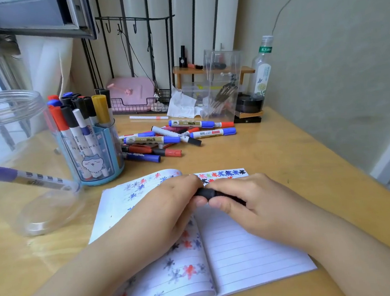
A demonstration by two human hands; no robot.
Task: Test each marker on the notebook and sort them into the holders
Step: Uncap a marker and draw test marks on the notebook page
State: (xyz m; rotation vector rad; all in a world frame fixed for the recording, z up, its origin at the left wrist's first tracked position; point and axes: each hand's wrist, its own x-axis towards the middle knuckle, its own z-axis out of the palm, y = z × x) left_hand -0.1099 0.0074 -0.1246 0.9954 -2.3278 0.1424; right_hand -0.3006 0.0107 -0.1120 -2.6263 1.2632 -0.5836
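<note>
Fingers of the left hand (170,204) and right hand (245,200) are curled tightly around a black cylindrical marker (208,193), gripped above the open lined notebook (245,245).

One open notebook (245,245), one blue holder (95,154) crowded with markers, one clear jar (11,131) holding one marker (22,178), one black marker (208,194) above the pages, roughly ten loose markers (165,138), one bottle (261,71).
</note>
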